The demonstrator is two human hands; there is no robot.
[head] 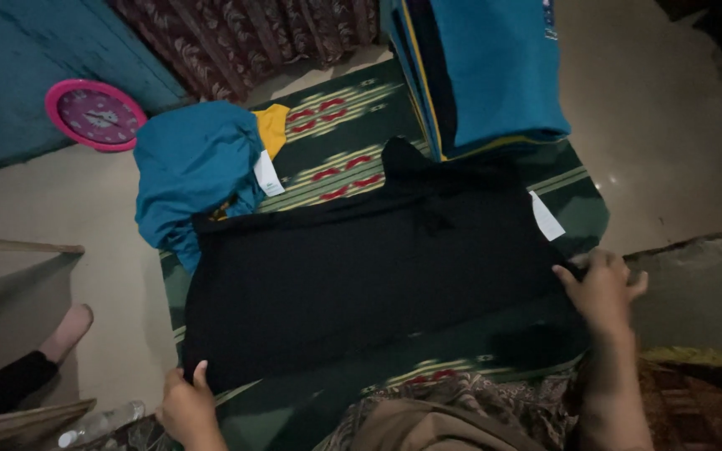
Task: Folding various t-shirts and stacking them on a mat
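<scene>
A black garment [361, 276] lies spread flat on a green patterned mat [336, 159], with a white tag [546, 217] at its right side. My left hand [185, 405] grips the garment's near left corner. My right hand [602, 288] pinches its near right corner. A crumpled blue and yellow garment [198, 171] with a white label sits just beyond the black one's far left corner. A stack of folded blue clothes [486, 71] stands on the mat's far right.
A pink round wall clock [95, 114] leans against a teal wall at the far left. Someone's foot and dark sleeve [43, 351] show at the left edge. A clear plastic bottle [98, 424] lies on the floor by my left hand. Bare tiled floor [662, 142] spreads to the right.
</scene>
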